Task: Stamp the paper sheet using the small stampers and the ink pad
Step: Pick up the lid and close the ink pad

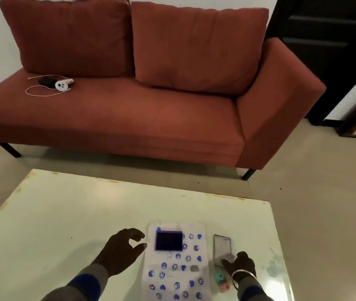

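Observation:
The white paper sheet (176,260), dotted with several blue stamp marks, lies on the table near its front edge. The dark blue ink pad (168,241) sits on the sheet's upper left part. My left hand (121,249) hovers just left of the sheet, thumb and fingers loosely curved, holding nothing. To the right of the sheet lies a clear flat lid (222,246). My right hand (241,266) is at its near end with bent fingers, and the contact is blurred. A teal stamper (219,276) and a pink stamper (224,287) lie beside my right wrist.
The white table (74,213) stretches to the left and back. Behind it stands a red sofa (129,118) with a white cable and a small device (61,84) on its seat. A dark doorway (324,40) is at the right.

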